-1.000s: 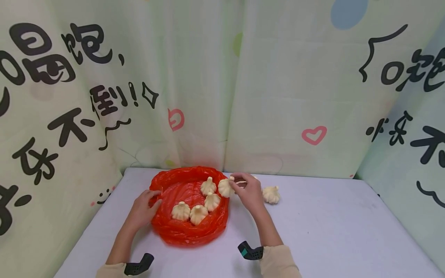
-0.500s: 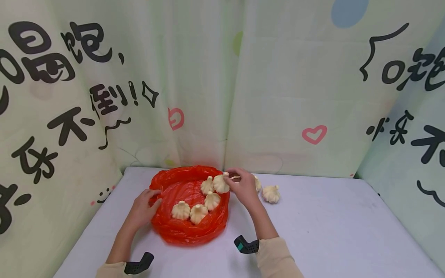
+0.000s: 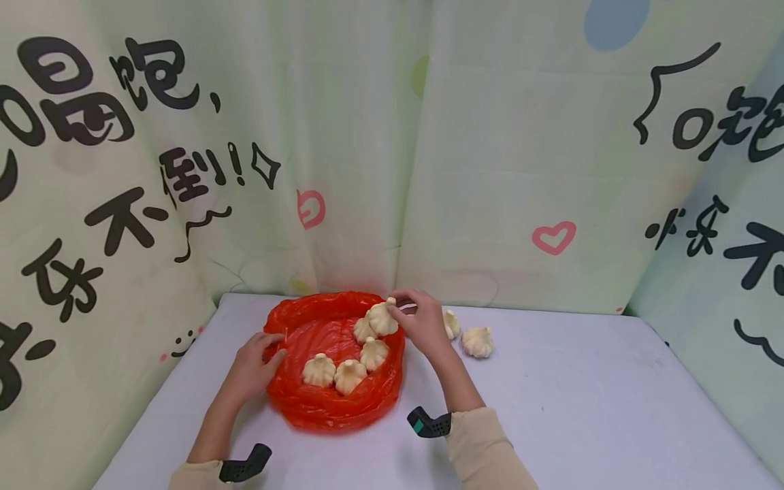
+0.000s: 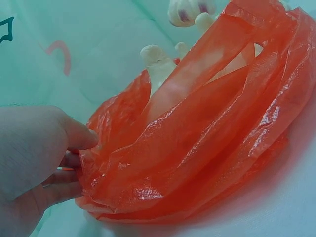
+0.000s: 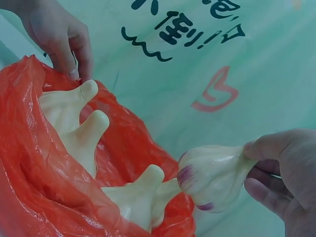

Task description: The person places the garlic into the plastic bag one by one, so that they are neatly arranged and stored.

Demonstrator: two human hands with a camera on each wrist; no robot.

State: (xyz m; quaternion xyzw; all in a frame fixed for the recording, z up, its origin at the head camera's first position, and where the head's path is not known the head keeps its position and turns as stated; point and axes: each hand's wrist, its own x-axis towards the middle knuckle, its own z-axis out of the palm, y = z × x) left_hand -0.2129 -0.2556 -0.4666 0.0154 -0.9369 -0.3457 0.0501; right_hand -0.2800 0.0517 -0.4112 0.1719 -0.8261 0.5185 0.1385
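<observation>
A red plastic bag [image 3: 333, 414] lies spread into a bowl shape on the table, several garlic bulbs [image 3: 318, 371] inside it. My left hand [image 3: 250, 366] pinches the bag's left rim, thumb against the plastic in the left wrist view. Over the bag's far right side, my right hand [image 3: 424, 324] holds another garlic bulb [image 3: 383, 319] by its stem end. Purple streaks mark the base of that held bulb [image 5: 210, 180] in the right wrist view. In the head view it partly covers a bulb [image 3: 361, 331] at the back of the bag.
Two more garlic bulbs stand on the white table [image 3: 569, 395] right of the bag: one garlic bulb [image 3: 477, 342] in full view, the other bulb [image 3: 451, 324] partly behind my right hand. A printed curtain [image 3: 478, 170] encloses the table's back and sides.
My right hand has carried its garlic bulb leftward and slightly up, over the bag's right rim. A bulb on the table behind that hand has come into view. My left hand stays put.
</observation>
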